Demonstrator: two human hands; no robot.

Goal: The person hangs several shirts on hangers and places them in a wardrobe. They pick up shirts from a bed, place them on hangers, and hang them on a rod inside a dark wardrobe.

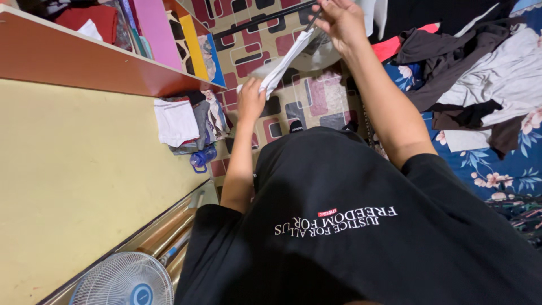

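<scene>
- One white cloth [285, 61] stretches between your two hands above the patterned floor mat [316, 99]; it looks thin and pulled into a narrow, creased band, slanting from upper right to lower left.
- Your left hand [251, 100] is closed around the cloth's lower end, fingers curled tight on it.
- Your right hand [339, 21] pinches the upper end, fingers bent shut; its top is cut off by the frame edge.
- The cloth's full shape is hard to make out, since it is bunched.
- Left of you lies a stack of folded clothes [186, 121] below a wooden shelf [84, 59].
- Right of you, loose clothes [480, 73] are heaped on a floral sheet [508, 169].
- A fan [124, 280] shows partly at the bottom.
</scene>
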